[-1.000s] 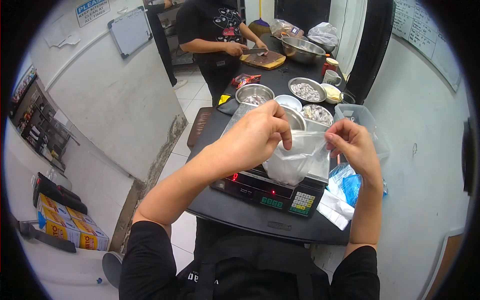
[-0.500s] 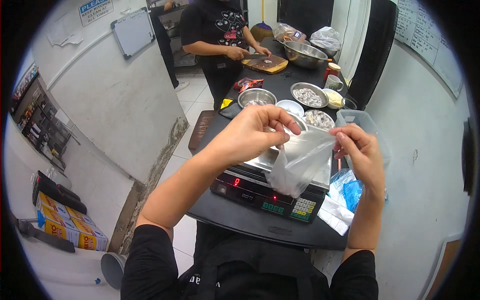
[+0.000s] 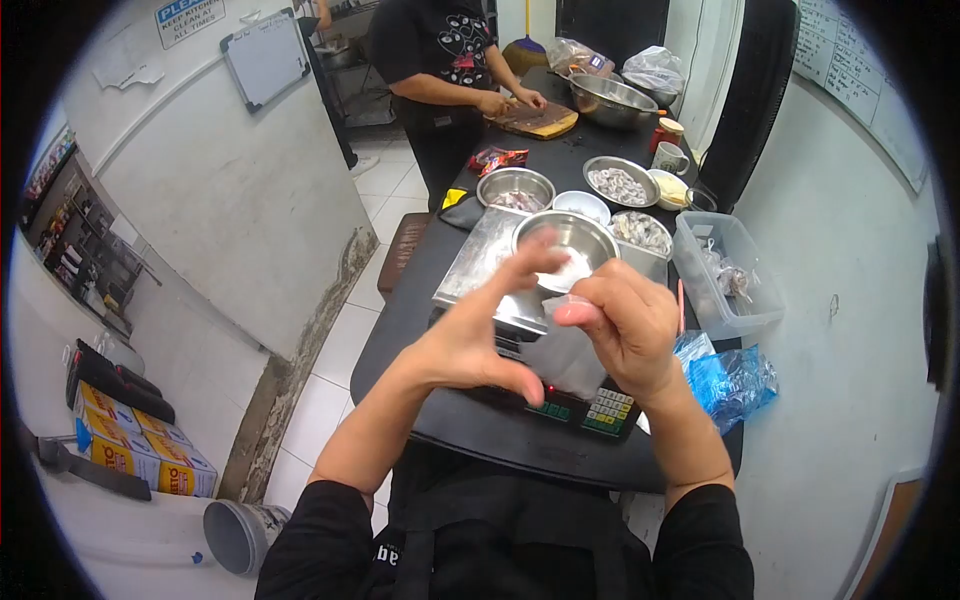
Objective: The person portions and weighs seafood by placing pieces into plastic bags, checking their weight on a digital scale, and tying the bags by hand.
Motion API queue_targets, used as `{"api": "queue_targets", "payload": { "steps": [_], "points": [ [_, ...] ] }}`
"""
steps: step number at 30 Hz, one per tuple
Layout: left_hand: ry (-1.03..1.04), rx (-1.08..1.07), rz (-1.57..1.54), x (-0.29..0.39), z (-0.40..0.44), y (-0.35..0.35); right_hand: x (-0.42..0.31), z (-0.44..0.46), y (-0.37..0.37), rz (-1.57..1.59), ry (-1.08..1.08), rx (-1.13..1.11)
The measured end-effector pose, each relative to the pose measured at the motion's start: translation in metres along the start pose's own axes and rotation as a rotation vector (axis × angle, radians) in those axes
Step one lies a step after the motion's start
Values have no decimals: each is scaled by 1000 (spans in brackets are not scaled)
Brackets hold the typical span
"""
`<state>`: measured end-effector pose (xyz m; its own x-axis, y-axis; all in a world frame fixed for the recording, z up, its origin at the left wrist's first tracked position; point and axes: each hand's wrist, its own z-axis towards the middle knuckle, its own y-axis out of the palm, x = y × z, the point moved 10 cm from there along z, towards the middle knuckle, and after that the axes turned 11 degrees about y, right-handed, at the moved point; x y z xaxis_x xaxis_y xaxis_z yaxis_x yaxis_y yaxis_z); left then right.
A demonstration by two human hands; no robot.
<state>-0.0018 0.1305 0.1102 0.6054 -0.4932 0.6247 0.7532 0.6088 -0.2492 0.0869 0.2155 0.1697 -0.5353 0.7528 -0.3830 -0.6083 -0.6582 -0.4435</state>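
My right hand point(image 3: 637, 325) pinches the top of a clear plastic bag point(image 3: 566, 362), which hangs below it in front of the weighing scale point(image 3: 605, 412). My left hand point(image 3: 465, 335) is open beside the bag, thumb and fingers wide apart and slightly blurred. Behind my hands a steel bowl point(image 3: 533, 226) with something white inside sits on the scale's metal plate point(image 3: 468, 268). Part of the scale's display is hidden by my left hand and the bag.
Beyond the scale stand a bowl of pale pieces point(image 3: 516, 190), a bowl of sliced rings point(image 3: 620, 183) and a clear plastic tub point(image 3: 735, 315). Blue plastic packaging point(image 3: 735, 390) lies at right. Across the table a person works at a cutting board point(image 3: 550, 122).
My left hand has let go of the bag and moved down and left, opening. My right hand has shifted left with the bag. The tub and the bowl on the scale show more fully.
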Motion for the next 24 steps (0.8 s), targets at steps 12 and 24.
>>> {"api": "queue_targets", "payload": {
  "steps": [12, 24],
  "points": [
    [-263, -355, -468, -36, -39, 133, -38, 5, -5, -80, -285, -72],
    [-472, -224, -504, -34, -61, 135, -13, -2, -50, 29, -200, 125]
  ]
}}
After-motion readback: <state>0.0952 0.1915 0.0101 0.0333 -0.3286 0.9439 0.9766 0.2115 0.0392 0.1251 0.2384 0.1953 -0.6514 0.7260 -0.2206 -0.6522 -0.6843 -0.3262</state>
